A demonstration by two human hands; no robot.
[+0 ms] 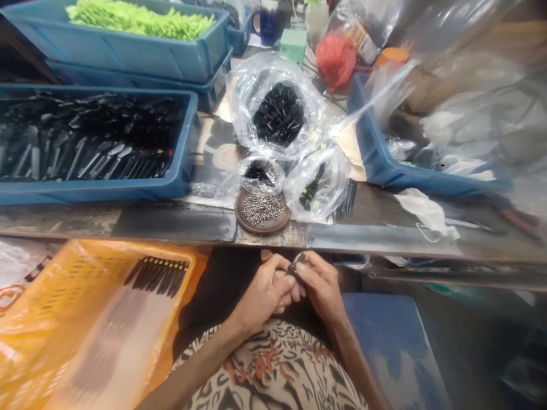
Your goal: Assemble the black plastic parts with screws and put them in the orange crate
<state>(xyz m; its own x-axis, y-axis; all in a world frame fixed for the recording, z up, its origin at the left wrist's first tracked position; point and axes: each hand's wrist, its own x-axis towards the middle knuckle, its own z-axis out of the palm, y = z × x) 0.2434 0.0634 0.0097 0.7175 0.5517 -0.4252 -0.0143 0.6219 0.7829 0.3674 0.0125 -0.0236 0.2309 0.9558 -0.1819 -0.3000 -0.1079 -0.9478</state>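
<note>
My left hand and my right hand meet over my lap, just below the bench edge. Both are closed around one small black part, pinched between the fingertips. Straight ahead on the bench sits a round brown dish of small metal screws. Behind it lie clear plastic bags: a large one of black parts, a small one, and one with black and green pieces.
A blue tray of black and metal blades fills the left bench, with a blue tray of green pieces behind. An orange basket of finished black pieces sits at my left. Another blue bin stands right, a white cloth beside it.
</note>
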